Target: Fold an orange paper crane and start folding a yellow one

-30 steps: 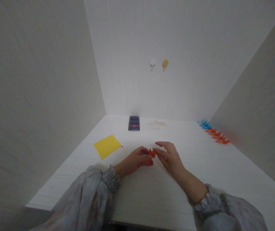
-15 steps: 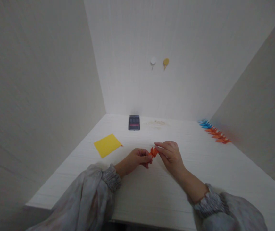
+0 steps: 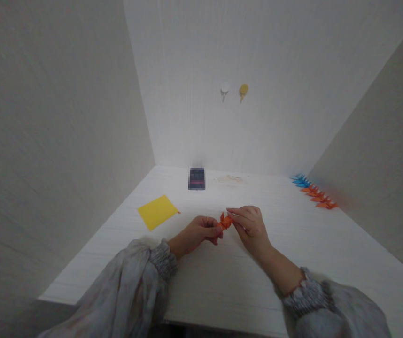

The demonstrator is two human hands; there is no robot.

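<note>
A small orange folded-paper piece [image 3: 226, 222] is held between my two hands above the white table [image 3: 222, 291]; one pointed flap sticks up from it. My left hand [image 3: 204, 231] pinches its left end between thumb and fingers, and a ring shows on one finger. On the other side, my right hand [image 3: 250, 225] grips the right end with its fingertips, the fingers bent over it. Parts of the paper are covered by the fingers of both hands.
Yellow paper [image 3: 158, 212] lies left of my hands, with a bit of orange at its right corner. Behind stands a dark, blurred phone-like device [image 3: 197, 179]. Blue folded papers [image 3: 300, 180] and orange ones [image 3: 317, 195] line the right wall. Two hooks [image 3: 244, 89] hang on the back wall.
Both hands keep their hold on the orange paper and stay almost in place. The paper's upright flap has shifted slightly, and its right part looks a little fuller.
</note>
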